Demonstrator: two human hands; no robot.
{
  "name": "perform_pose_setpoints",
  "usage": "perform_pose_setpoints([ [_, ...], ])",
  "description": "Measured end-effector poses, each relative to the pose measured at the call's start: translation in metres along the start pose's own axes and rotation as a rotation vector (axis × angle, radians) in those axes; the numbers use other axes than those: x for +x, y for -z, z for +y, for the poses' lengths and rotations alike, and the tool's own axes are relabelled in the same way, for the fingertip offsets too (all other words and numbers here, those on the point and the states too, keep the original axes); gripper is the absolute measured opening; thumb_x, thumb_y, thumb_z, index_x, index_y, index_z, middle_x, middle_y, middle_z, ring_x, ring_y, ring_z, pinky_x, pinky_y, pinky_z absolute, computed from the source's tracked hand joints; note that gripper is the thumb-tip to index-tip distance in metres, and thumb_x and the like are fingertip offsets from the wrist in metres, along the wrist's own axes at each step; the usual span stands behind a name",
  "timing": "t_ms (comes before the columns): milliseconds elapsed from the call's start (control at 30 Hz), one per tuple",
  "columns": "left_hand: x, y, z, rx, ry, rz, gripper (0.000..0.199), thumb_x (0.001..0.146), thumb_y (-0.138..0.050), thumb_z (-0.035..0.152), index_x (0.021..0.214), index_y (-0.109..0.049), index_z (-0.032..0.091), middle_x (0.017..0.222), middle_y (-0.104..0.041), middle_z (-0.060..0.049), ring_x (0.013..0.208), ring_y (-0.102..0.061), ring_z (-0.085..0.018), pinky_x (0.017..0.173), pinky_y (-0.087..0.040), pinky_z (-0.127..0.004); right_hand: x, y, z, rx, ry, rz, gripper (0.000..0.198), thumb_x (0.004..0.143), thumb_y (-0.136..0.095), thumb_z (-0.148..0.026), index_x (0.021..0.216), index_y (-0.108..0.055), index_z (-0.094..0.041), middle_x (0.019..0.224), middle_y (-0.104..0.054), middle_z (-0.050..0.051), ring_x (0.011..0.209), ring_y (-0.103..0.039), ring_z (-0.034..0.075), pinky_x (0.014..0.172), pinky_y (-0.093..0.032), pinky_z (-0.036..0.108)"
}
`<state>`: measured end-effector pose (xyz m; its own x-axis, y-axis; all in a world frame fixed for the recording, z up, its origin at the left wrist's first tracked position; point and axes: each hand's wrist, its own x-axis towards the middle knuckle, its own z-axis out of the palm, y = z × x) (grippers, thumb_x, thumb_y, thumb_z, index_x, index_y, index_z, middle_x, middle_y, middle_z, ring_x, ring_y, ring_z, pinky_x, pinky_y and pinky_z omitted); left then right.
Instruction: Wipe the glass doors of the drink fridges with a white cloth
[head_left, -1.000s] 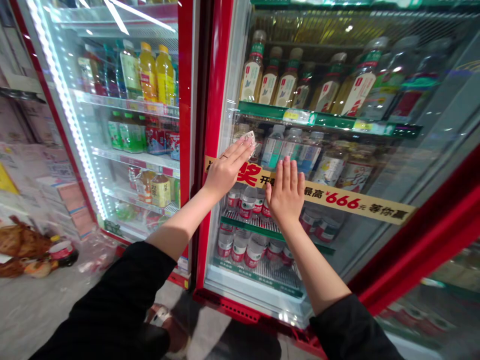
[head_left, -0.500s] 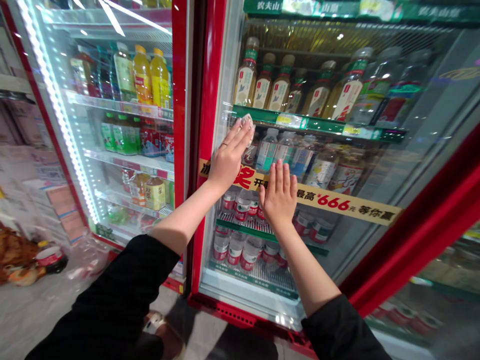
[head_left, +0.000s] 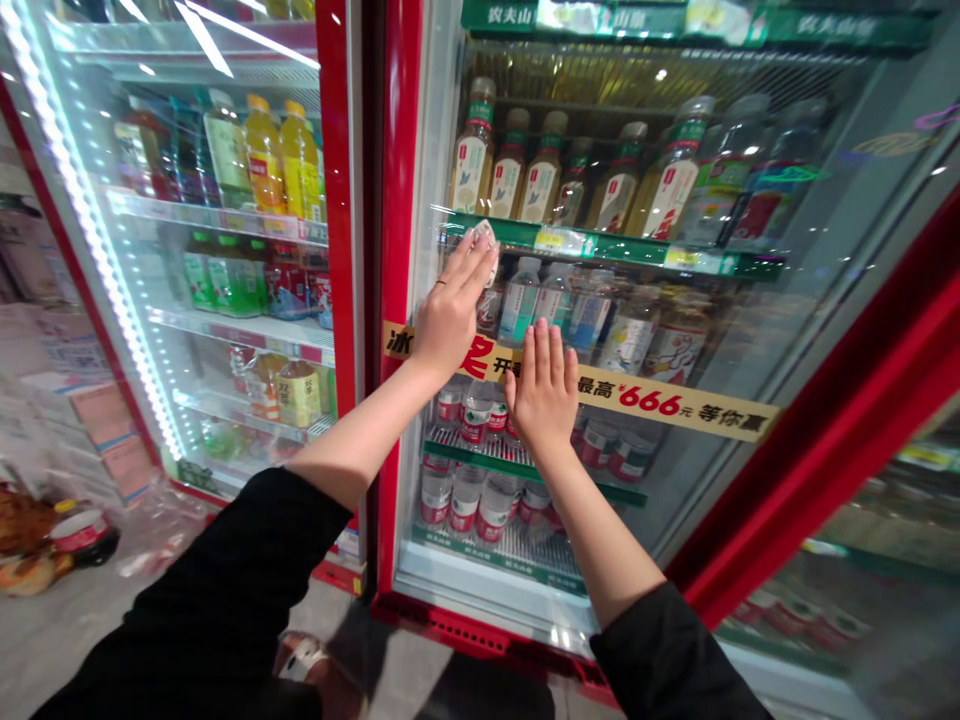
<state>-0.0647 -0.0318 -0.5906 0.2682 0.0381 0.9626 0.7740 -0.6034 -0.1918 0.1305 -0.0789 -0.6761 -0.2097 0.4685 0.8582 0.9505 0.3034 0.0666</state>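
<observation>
My left hand (head_left: 448,310) presses a crumpled white cloth (head_left: 485,238), perhaps a tissue, against the glass door (head_left: 739,345) of a red-framed drinks fridge. The cloth pokes out past the fingertips; the rest is hidden under the fingers. Lower and to the right, my right hand (head_left: 545,395) lies on the same glass, fingers straight and nothing in it. It covers part of a yellow printed strip (head_left: 720,412) that runs across the door. Behind the glass, bottles with white labels (head_left: 540,185) and red-labelled water bottles (head_left: 495,510) stand on green-edged shelves.
A second, brightly lit fridge with yellow drink bottles (head_left: 301,160) stands to the left. Cardboard boxes (head_left: 105,420) are stacked at far left, with a dark drink bottle (head_left: 84,530) and clear plastic wrap (head_left: 161,525) on the floor. Another red-framed fridge (head_left: 847,390) is at right.
The view has swung slightly, so the fridges sit further left in the picture. My left hand with the cloth has slid a little up and right on the glass; my right hand keeps its place.
</observation>
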Motion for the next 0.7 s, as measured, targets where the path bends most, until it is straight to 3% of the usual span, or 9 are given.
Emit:
perform_pose_setpoints([
  [67,0.000,-0.006,0.015,-0.008,-0.041,-0.017,0.085,0.106,-0.026,-0.003,0.184,-0.016,0.032,0.185,-0.039,0.000,0.176,-0.022,-0.018,0.144,-0.033,-0.046,0.000,0.002,0.000,0.008,-0.002,-0.007,0.067,0.117,-0.036,-0.039,0.178,-0.036,-0.010,0.186,-0.032,0.018,0.175,-0.030,0.030,0.144,-0.022,0.054],
  [167,-0.013,0.003,0.023,-0.012,-0.139,-0.073,0.088,0.104,-0.027,-0.006,0.183,-0.018,0.032,0.182,-0.045,-0.001,0.174,-0.029,-0.017,0.139,-0.044,-0.046,0.000,0.002,0.000,0.015,0.005,0.000,0.067,0.117,-0.035,-0.040,0.177,-0.038,-0.010,0.186,-0.034,0.017,0.174,-0.032,0.030,0.144,-0.023,0.053],
  [267,-0.031,0.023,0.011,0.008,-0.198,-0.130,0.094,0.101,-0.036,-0.007,0.183,-0.017,0.034,0.180,-0.048,-0.002,0.172,-0.036,-0.020,0.135,-0.051,-0.049,0.000,-0.001,0.000,0.008,0.019,0.034,0.065,0.118,-0.034,-0.040,0.176,-0.042,-0.010,0.185,-0.036,0.017,0.173,-0.035,0.029,0.143,-0.024,0.052],
  [367,-0.037,0.033,-0.005,0.044,-0.155,-0.113,0.097,0.098,-0.039,-0.009,0.183,-0.021,0.036,0.181,-0.046,-0.001,0.171,-0.037,-0.020,0.136,-0.049,-0.047,-0.001,-0.008,0.002,-0.014,0.037,0.089,0.065,0.119,-0.033,-0.041,0.176,-0.042,-0.011,0.184,-0.037,0.017,0.173,-0.037,0.027,0.143,-0.025,0.049],
  [467,-0.025,0.023,-0.006,0.037,-0.063,-0.039,0.095,0.101,-0.034,-0.008,0.183,-0.016,0.038,0.183,-0.042,0.002,0.173,-0.032,-0.019,0.141,-0.042,-0.048,-0.003,-0.017,0.005,-0.037,0.055,0.152,0.067,0.118,-0.034,-0.041,0.179,-0.035,-0.012,0.185,-0.038,0.015,0.173,-0.036,0.026,0.144,-0.024,0.049],
  [567,-0.008,0.005,0.008,0.000,0.002,-0.019,0.092,0.105,-0.027,-0.006,0.184,-0.008,0.039,0.185,-0.038,0.003,0.174,-0.028,-0.021,0.144,-0.037,-0.049,-0.004,-0.022,0.008,-0.056,0.063,0.172,0.069,0.118,-0.034,-0.040,0.181,-0.024,-0.014,0.185,-0.037,0.014,0.173,-0.035,0.025,0.143,-0.024,0.051],
  [700,-0.008,0.000,0.026,-0.010,-0.053,-0.072,0.086,0.109,-0.027,-0.002,0.184,-0.012,0.038,0.183,-0.043,0.001,0.172,-0.032,-0.021,0.141,-0.042,-0.049,-0.004,-0.022,0.009,-0.066,0.060,0.145,0.070,0.118,-0.034,-0.040,0.182,-0.019,-0.016,0.186,-0.035,0.014,0.174,-0.034,0.026,0.143,-0.025,0.052],
])
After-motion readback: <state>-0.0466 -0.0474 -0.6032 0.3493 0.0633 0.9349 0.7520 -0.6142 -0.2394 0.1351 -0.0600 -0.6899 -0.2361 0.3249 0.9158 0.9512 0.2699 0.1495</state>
